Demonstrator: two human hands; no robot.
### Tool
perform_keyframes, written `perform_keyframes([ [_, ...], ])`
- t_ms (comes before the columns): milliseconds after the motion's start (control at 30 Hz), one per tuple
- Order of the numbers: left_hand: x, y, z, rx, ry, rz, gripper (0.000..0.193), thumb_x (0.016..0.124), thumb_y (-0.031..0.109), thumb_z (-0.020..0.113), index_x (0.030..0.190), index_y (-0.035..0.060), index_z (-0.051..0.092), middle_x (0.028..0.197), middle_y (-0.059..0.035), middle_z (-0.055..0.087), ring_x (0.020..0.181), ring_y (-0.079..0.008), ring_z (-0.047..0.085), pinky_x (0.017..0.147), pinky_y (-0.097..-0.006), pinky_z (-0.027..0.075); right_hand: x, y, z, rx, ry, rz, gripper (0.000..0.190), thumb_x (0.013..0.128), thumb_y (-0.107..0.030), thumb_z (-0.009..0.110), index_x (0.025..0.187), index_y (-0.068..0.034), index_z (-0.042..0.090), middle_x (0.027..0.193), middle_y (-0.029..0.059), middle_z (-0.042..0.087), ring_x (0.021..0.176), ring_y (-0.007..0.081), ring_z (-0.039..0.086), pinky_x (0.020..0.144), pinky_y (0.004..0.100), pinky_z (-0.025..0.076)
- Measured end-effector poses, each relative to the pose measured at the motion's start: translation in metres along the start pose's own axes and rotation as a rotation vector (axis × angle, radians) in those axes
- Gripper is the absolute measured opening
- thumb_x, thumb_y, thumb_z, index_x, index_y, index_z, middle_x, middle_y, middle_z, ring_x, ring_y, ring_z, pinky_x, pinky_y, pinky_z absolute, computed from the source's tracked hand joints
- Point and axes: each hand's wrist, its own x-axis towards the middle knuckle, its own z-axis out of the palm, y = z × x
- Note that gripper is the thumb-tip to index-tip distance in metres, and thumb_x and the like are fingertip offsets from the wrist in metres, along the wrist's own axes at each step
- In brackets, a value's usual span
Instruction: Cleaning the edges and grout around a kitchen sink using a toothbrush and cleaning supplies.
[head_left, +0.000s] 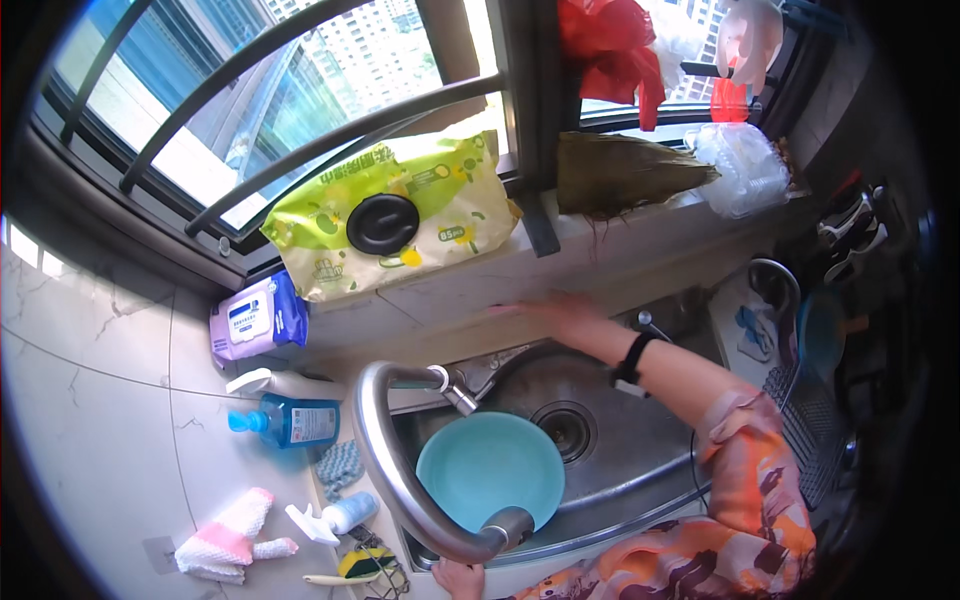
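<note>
My right hand (555, 313) is stretched out over the ledge behind the stainless steel sink (630, 450), a black band (636, 356) on its wrist. It is blurred, and whether its fingers hold anything is unclear. At the front rim of the sink rests my left hand (459, 579), partly cut off by the lower picture edge. Between the two hands, a turquoise plastic basin (487, 465) sits in the sink beside the drain (564, 431). A curved metal faucet (371, 435) arches over the basin, its spout end (514, 526) above the basin's near rim.
On the sill lie a green pack of wipes (390, 217), a purple wipes pack (259, 319), dried leaves (630, 176) and clear plastic containers (739, 169). Left of the sink are a blue soap bottle (304, 421), a spray bottle (341, 516), a sponge (365, 561) and a pink-and-white cloth (229, 544).
</note>
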Motion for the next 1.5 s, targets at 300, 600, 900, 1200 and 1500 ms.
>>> perform_keyframes([
  [300,-0.003,-0.009,0.007,0.0,0.044,0.02,0.003,0.072,0.015,0.067,0.074,0.0143,0.065,0.07,-0.0055,0.06,0.061,-0.0269,0.056,0.06,-0.0426,0.043,0.005,-0.046,-0.064,0.015,0.178,-0.264,0.058,0.088,-0.007,0.052,0.141,-0.031,0.053,0.099,0.0169,0.068,0.092,0.0353,0.068,0.084,0.0469,0.054],
  [600,0.011,-0.001,0.007,-0.017,0.113,0.097,0.008,0.071,0.017,0.068,0.076,0.012,0.064,0.069,-0.0095,0.059,0.053,-0.0279,0.052,0.052,-0.0425,0.041,0.041,-0.068,0.015,0.054,0.106,-0.219,0.065,0.085,-0.002,0.052,0.143,-0.031,0.05,0.104,0.0172,0.067,0.092,0.0353,0.067,0.084,0.0477,0.054],
  [900,-0.006,-0.007,0.01,0.001,-0.001,-0.001,0.014,0.076,0.022,0.068,0.086,0.0126,0.068,0.08,-0.0113,0.066,0.069,-0.0319,0.059,0.066,-0.0492,0.045,0.021,-0.056,-0.012,0.007,0.105,-0.203,0.062,0.083,-0.002,0.056,0.14,-0.027,0.053,0.103,0.0162,0.067,0.092,0.0341,0.067,0.083,0.0484,0.054],
  [1200,-0.026,-0.023,0.022,-0.015,-0.115,-0.107,0.023,0.089,0.033,0.057,0.086,0.0133,0.067,0.086,-0.0083,0.067,0.081,-0.029,0.061,0.075,-0.0503,0.047,0.02,-0.065,-0.026,0.006,0.046,-0.266,0.069,0.085,-0.005,0.055,0.147,-0.031,0.043,0.097,0.0143,0.067,0.091,0.0338,0.066,0.083,0.0467,0.054],
  [1500,0.003,-0.008,0.015,-0.008,0.109,0.052,0.039,0.092,0.039,0.055,0.069,0.0103,0.066,0.061,-0.0064,0.06,0.052,-0.023,0.053,0.052,-0.041,0.043,0.063,-0.13,0.011,0.031,0.05,-0.215,0.051,0.09,-0.007,0.049,0.137,-0.027,0.056,0.102,0.0151,0.068,0.096,0.033,0.067,0.084,0.0462,0.054],
])
